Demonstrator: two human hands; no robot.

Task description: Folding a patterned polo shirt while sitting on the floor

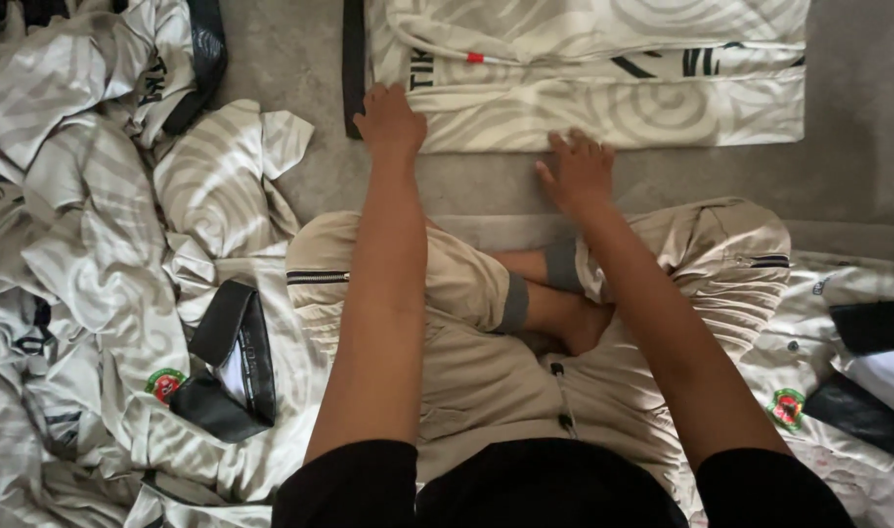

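the folded shirt, cream with pale swirl print and dark trim, lies flat on the grey carpet just ahead of the crossed legs, its long axis running left to right. the left hand presses its near left corner, fingers curled down, holding nothing. the right hand rests at the near edge, fingers spread flat. a heap of unfolded shirts lies to the left, more shirts to the right.

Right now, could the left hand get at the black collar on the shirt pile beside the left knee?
Probably yes. The left hand rests on the folded shirt, holding nothing, and the black collar lies uncovered on the pile, with nothing between them but the knee.
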